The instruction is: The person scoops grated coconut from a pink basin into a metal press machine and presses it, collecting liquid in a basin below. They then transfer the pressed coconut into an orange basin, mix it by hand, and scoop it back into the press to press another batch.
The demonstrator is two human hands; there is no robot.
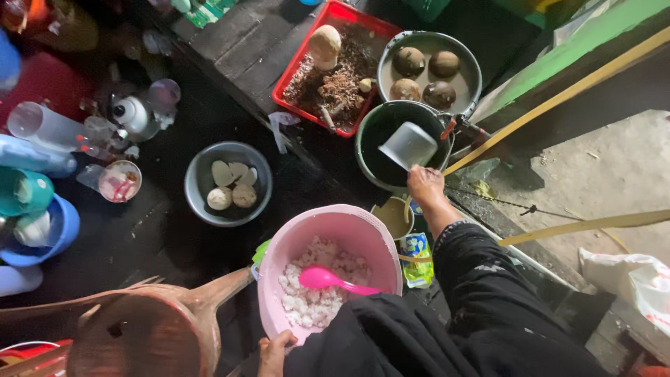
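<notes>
My right hand (425, 187) grips the handle of a white dipper (408, 145) and holds it over a dark green bucket (373, 123). My left hand (275, 351) holds the near rim of a pink basin (335, 225) at the bottom of the view. White grated chunks fill the basin's bottom, and a pink spoon (328, 279) lies on them. My black sleeve covers the right arm.
A grey bowl (202, 202) holds peeled white pieces. A red tray (342, 14) carries husk scraps and a coconut. A metal pan (469, 70) holds several brown coconuts. A wooden stool (146, 328) stands at lower left. Plastic containers and cups crowd the left.
</notes>
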